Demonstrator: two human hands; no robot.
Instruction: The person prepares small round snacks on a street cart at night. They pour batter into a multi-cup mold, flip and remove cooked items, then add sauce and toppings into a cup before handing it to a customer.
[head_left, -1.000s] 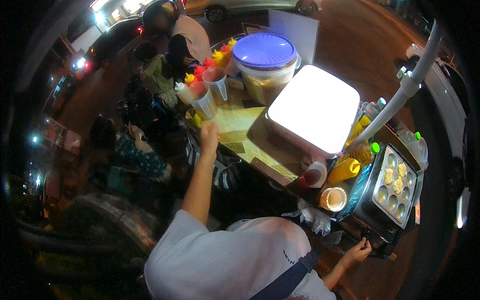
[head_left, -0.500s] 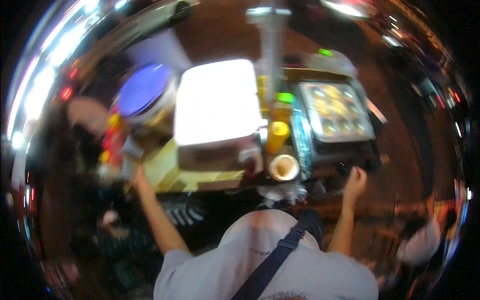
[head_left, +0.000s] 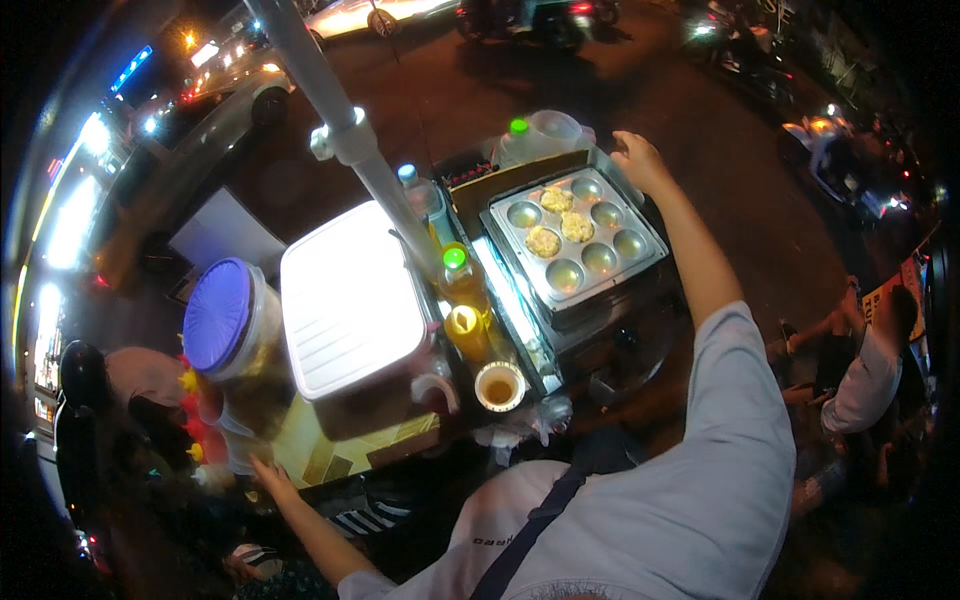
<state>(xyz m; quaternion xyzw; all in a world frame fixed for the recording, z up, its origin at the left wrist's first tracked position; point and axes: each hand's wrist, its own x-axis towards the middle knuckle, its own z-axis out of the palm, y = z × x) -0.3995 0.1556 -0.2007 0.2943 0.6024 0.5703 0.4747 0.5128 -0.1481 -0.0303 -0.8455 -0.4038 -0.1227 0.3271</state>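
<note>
My right hand (head_left: 640, 162) is raised beyond the far right corner of a metal pan (head_left: 545, 283) with several round wells. Its fingers are bent but apart, and I see nothing held in them. Three yellow lumps of food (head_left: 577, 227) sit in the pan; other wells look shiny, with little or nothing in them. At the lower left, my left hand (head_left: 268, 477) is by the cart's near left corner, its fingers stretched beside a pale cup-like container (head_left: 240, 448). Whether they touch it is unclear.
A white-lidded box (head_left: 350, 300) fills the middle, beside a tub with a purple lid (head_left: 217, 315). Yellow bottles (head_left: 465, 285) and a paper cup (head_left: 499, 386) stand left of the pan. A metal pole (head_left: 350, 140) slants across. People and vehicles surround the cart.
My right hand has gone from near the cart's front edge up past the pan's far right side. The view has turned, and my left hand stays at the left corner.
</note>
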